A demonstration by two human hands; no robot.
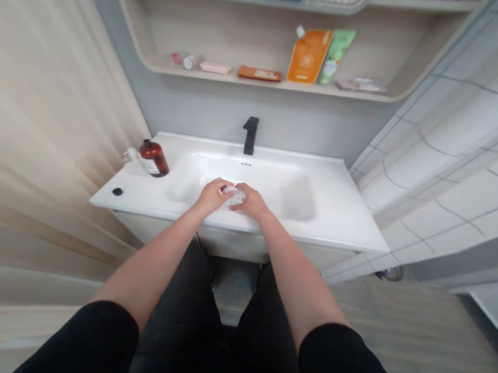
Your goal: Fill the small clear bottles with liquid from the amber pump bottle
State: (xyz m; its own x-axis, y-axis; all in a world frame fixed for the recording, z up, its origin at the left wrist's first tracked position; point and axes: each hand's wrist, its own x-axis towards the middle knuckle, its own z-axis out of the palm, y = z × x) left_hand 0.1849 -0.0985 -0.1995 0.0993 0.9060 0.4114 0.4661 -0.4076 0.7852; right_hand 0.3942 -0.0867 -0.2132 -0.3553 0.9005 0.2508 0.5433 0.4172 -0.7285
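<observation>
Bare left hand [212,195] and right hand [252,202] gripping a small, clear, rounded object [237,196], straight in front of the angular matte-black faucet [250,135].
From here the object looks see-through and whitish, with a dark reddish patch by the left fingers; it's too small for me to say what it is. It's held over the near side of the glossy white rectangular basin [300,197], on the person's side of the faucet. Both hands are partly closed, fingers curled in from either side and nearly meeting. Left of the faucet, on the white tabletop [341,218], an amber bottle with a black cap [154,158] stands beside a clear pump bottle [135,162].
</observation>
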